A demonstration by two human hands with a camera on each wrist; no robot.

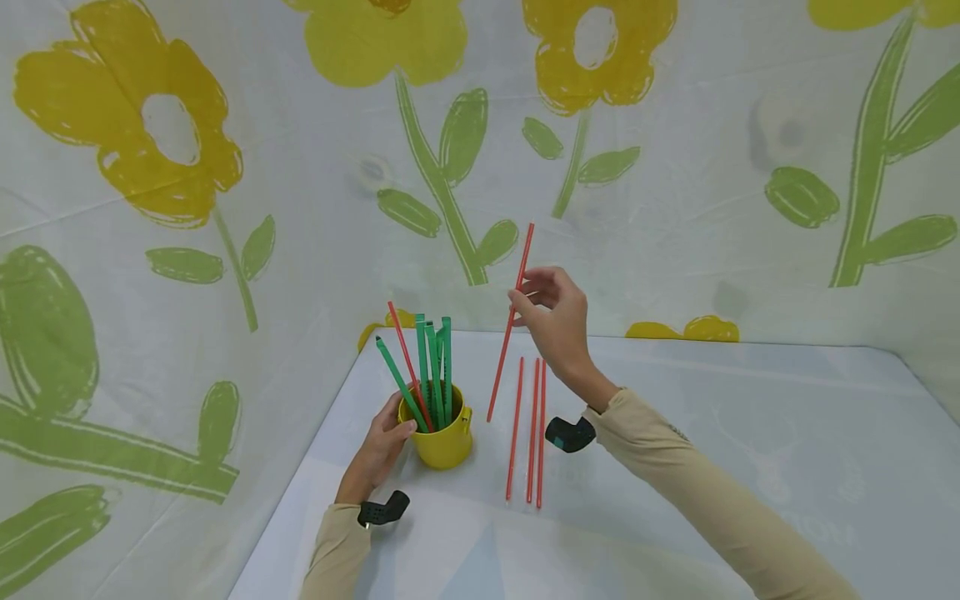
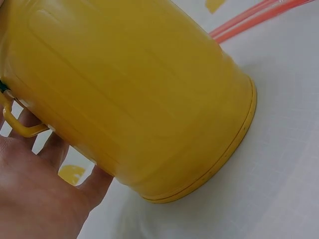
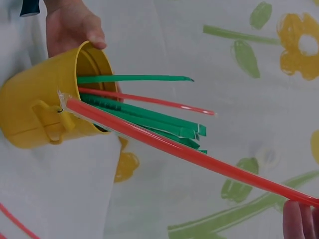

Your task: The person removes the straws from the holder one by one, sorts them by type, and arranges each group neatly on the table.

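Observation:
A small yellow bucket [image 1: 444, 450] with little side handles stands upright on the table. My left hand [image 1: 380, 446] holds it from the left, thumb at the rim and fingers along its side. Several green paper-wrapped straws [image 1: 447, 358] and one red straw [image 1: 400, 333] lean inside, their lower ends hidden. My right hand [image 1: 557, 321] pinches another red straw [image 1: 504, 350] by its upper half, to the right of the bucket and above the table. In the right wrist view, clear wrapping shows at the lower end of this held straw [image 3: 149, 139].
Three red straws [image 1: 532, 433] lie side by side on the white table [image 1: 675, 467], right of the bucket. A white curtain [image 1: 315, 208] printed with yellow flowers hangs behind and at the left. Each wrist wears a black camera mount [image 1: 572, 435].

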